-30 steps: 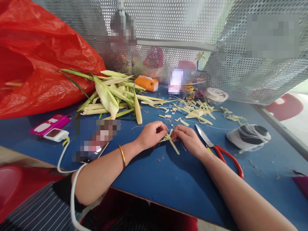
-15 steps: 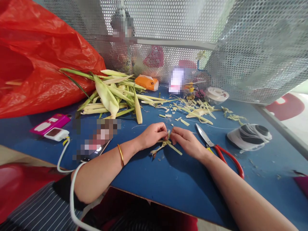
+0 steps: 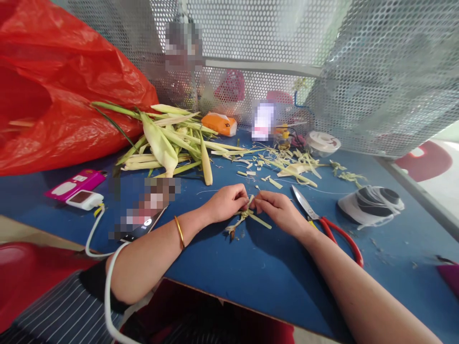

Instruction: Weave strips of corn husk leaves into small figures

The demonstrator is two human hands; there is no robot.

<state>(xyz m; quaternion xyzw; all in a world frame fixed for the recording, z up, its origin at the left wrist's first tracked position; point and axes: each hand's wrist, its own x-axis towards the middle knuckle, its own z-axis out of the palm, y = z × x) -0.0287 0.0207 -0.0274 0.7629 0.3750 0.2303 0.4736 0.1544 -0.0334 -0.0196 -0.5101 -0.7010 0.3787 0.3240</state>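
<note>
My left hand [image 3: 229, 203] and my right hand [image 3: 278, 209] meet above the blue table, thumbs and fingers pinched. Between them is a small figure of tied husk strips [image 3: 245, 216], its pale ends spreading toward me and to the right. A brownish tip hangs at its lower left. The fingertips partly hide its upper part. Just right of my right hand lie red-handled scissors [image 3: 305, 203], blades pointing away. Cut husk scraps [image 3: 294, 167] are scattered beyond both hands.
Pale green corn husks [image 3: 160, 141] are piled at the back left against a red plastic bag [image 3: 93, 91]. Behind stands a perforated screen [image 3: 258, 38]. A wound white cord [image 3: 375, 205] lies right. A phone [image 3: 138, 234] and white cable [image 3: 93, 231] lie left.
Both hands stay almost in place, still pinching the husk figure. The left fingertips have shifted very slightly, and the figure's upper strip shows a little more between them.
</note>
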